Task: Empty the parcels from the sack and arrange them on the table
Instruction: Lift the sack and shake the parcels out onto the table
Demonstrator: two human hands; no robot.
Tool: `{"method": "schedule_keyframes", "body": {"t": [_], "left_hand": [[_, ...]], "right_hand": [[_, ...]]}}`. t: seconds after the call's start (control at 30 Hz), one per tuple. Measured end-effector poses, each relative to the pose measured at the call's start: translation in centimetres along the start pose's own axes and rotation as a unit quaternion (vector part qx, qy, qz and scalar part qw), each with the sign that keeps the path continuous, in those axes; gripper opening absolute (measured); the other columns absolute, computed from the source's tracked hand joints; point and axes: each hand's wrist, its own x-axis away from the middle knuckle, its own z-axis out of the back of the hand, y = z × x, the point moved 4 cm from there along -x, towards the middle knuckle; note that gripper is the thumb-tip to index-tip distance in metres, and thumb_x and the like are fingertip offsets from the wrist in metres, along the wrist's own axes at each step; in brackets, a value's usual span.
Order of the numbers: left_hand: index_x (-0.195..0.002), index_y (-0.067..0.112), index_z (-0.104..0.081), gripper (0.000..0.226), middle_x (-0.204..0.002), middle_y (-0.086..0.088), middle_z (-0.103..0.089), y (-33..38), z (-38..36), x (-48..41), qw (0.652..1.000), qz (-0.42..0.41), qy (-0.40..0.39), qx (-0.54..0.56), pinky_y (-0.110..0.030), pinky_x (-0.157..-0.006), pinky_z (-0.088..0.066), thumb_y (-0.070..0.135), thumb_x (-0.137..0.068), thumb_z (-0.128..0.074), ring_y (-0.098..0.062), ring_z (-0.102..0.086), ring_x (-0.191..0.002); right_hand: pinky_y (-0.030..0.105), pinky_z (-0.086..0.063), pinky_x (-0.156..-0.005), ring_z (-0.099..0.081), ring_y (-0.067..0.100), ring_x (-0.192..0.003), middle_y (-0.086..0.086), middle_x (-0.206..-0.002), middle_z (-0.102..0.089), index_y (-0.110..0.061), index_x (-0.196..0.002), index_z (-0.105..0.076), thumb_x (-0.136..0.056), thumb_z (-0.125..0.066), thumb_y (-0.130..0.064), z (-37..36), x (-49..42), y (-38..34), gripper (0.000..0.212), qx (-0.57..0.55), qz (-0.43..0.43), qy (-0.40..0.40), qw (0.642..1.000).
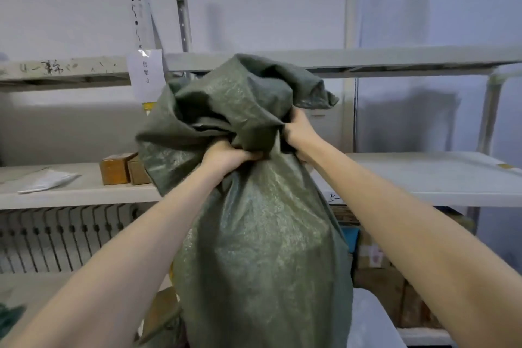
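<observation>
A big dark green woven sack (262, 248) hangs in front of me, filling the middle of the view from the shelf height down to the bottom edge. My left hand (226, 155) is clenched on a bunch of its cloth near the top. My right hand (300, 128) grips the crumpled cloth a little higher and to the right. The loose upper part of the sack (226, 99) folds over above both hands. What the sack holds is hidden. A brown shape (162, 311) shows at its lower left edge, too blurred to tell.
A grey metal shelving unit (423, 178) stands behind the sack. Two small cardboard boxes (118, 168) and a white mailer bag (48, 181) lie on its left shelf. More boxes (375, 260) sit below on the right. A paper label (145, 73) hangs from the upper shelf.
</observation>
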Motion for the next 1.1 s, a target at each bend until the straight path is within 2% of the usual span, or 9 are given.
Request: {"method": "schedule_keyframes", "body": {"t": [0.23, 0.4, 0.47, 0.57, 0.6, 0.7, 0.8, 0.97, 1.1], "left_hand": [[-0.102, 0.007, -0.051, 0.025, -0.100, -0.010, -0.058, -2.7, 0.8, 0.0, 0.986, 0.094, 0.121, 0.062, -0.033, -0.083, -0.048, 0.014, -0.083, -0.065, -0.028, -0.058, -0.098], [-0.079, 0.011, -0.049, 0.013, -0.085, -0.008, -0.056, 0.6, 0.1, 0.0, 0.977, 0.054, 0.125, 0.164, -0.036, -0.085, -0.049, 0.002, -0.086, -0.055, -0.026, -0.057, -0.093], [-0.073, 0.017, -0.049, 0.023, -0.081, -0.007, -0.058, 2.4, -0.6, 0.1, 0.975, 0.026, 0.106, 0.195, -0.038, -0.087, -0.051, -0.001, -0.085, -0.056, -0.025, -0.059, -0.092], [-0.082, 0.018, -0.054, 0.017, -0.089, -0.007, -0.063, 2.9, -1.2, 0.7, 0.979, 0.011, 0.053, 0.194, -0.041, -0.092, -0.052, 0.003, -0.085, -0.061, -0.027, -0.062, -0.097], [-0.096, 0.015, -0.059, 0.016, -0.099, -0.008, -0.065, 2.4, -1.3, 1.0, 0.981, 0.017, 0.027, 0.193, -0.043, -0.094, -0.051, 0.007, -0.084, -0.065, -0.028, -0.063, -0.101], [-0.142, 0.013, -0.035, 0.089, -0.137, -0.004, -0.051, -0.3, -0.5, 2.3, 0.991, 0.048, -0.010, 0.128, -0.043, -0.106, -0.042, 0.037, -0.070, -0.081, -0.024, -0.052, -0.122], [-0.152, 0.017, -0.016, 0.113, -0.155, -0.003, -0.029, -3.7, 0.6, 3.5, 0.997, 0.072, -0.021, 0.032, -0.038, -0.115, -0.029, 0.055, -0.066, -0.078, -0.024, -0.034, -0.139], [-0.117, 0.011, -0.063, 0.048, -0.105, -0.003, -0.060, -5.4, 2.1, 3.8, 0.993, 0.021, 0.086, 0.077, -0.029, -0.085, -0.041, 0.038, -0.079, -0.074, -0.019, -0.056, -0.098], [-0.079, 0.007, -0.059, 0.012, -0.078, -0.009, -0.059, -6.5, 1.9, 3.3, 0.992, 0.034, 0.121, 0.007, -0.029, -0.070, -0.039, 0.014, -0.085, -0.066, -0.021, -0.053, -0.078]], "right_hand": [[0.032, -0.038, -0.106, -0.041, 0.023, -0.134, 0.010, -0.150, -0.037, -0.007, -0.150, -0.020, -0.091, -0.061, -0.041, 1.5, 4.2, 5.1, 0.080, 0.136, -0.116, -0.115, 0.977], [0.036, -0.031, -0.113, -0.032, 0.024, -0.141, 0.005, -0.154, -0.029, -0.010, -0.151, -0.012, -0.068, -0.077, -0.057, -0.3, 7.9, 7.2, 0.116, 0.219, -0.145, -0.211, 0.941], [0.041, -0.040, -0.107, -0.047, 0.025, -0.128, 0.006, -0.139, -0.049, -0.013, -0.139, -0.038, -0.065, -0.079, -0.059, -0.7, 7.7, 7.7, 0.097, 0.239, -0.110, -0.109, 0.959], [0.049, -0.044, -0.098, -0.061, 0.030, -0.102, 0.001, -0.087, -0.063, -0.025, -0.082, -0.059, -0.080, -0.069, -0.038, -0.4, 6.9, 8.1, 0.017, 0.339, -0.051, 0.010, 0.939], [0.047, -0.045, -0.097, -0.061, 0.031, -0.098, -0.001, -0.081, -0.060, -0.024, -0.075, -0.056, -0.083, -0.065, -0.030, -0.2, 6.7, 8.0, 0.014, 0.353, -0.046, 0.024, 0.934], [0.037, -0.049, -0.086, -0.062, 0.031, -0.101, 0.006, -0.097, -0.067, -0.022, -0.096, -0.065, -0.090, -0.057, -0.023, 0.3, 5.5, 6.4, 0.009, 0.292, -0.038, 0.043, 0.955], [0.029, -0.043, -0.082, -0.060, 0.024, -0.104, 0.007, -0.100, -0.066, -0.016, -0.103, -0.065, -0.094, -0.055, -0.016, 1.2, 3.1, 3.2, 0.014, 0.219, -0.010, 0.051, 0.974], [0.041, -0.044, -0.102, -0.058, 0.025, -0.112, 0.007, -0.115, -0.064, -0.010, -0.119, -0.059, -0.097, -0.051, -0.010, -0.4, 1.2, -0.4, 0.024, 0.040, 0.030, 0.008, 0.999], [0.042, -0.044, -0.104, -0.058, 0.024, -0.113, 0.006, -0.117, -0.062, -0.009, -0.126, -0.054, -0.097, -0.050, -0.009, -2.2, 2.4, 3.0, 0.029, -0.002, -0.044, -0.048, 0.998]]}}
